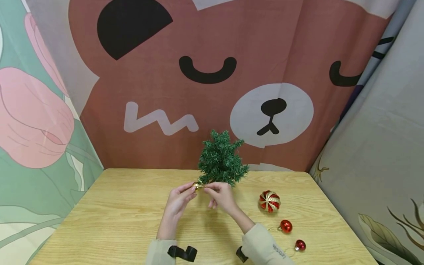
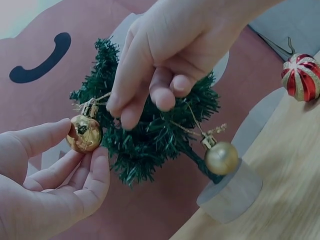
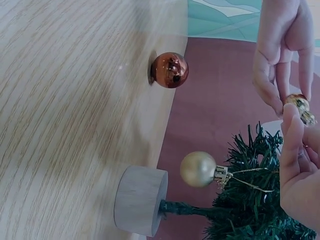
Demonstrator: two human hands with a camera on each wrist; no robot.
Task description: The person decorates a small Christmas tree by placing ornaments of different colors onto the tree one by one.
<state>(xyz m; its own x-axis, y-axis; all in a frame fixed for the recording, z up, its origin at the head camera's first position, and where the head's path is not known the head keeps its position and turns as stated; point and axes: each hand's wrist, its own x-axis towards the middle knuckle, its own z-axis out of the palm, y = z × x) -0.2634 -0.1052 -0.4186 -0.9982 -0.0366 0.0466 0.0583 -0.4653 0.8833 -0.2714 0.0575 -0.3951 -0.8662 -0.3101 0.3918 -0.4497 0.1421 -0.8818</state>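
Note:
My left hand [image 1: 178, 201] holds a shiny gold ball ornament [image 2: 84, 135] between thumb and fingers, in front of a small artificial Christmas tree [image 1: 220, 158]. Close beside it, the thumb and forefinger of my right hand [image 1: 222, 195] pinch the ornament's thin gold string [image 2: 103, 96], right at the green branches. A matte gold ball ornament [image 2: 221, 158] hangs by its own string from a lower branch, near the round pale base [image 3: 141, 200]. Part of the tree is hidden behind my right hand in the left wrist view.
On the right of the wooden table [image 1: 132, 209] lie a red-and-gold striped ball [image 1: 269, 201] and two small red balls, one bright [image 1: 286, 226] and one darker [image 1: 300, 245]. A copper-coloured ball [image 3: 170, 70] shows in the right wrist view. Behind hangs a bear-print curtain [image 1: 149, 88].

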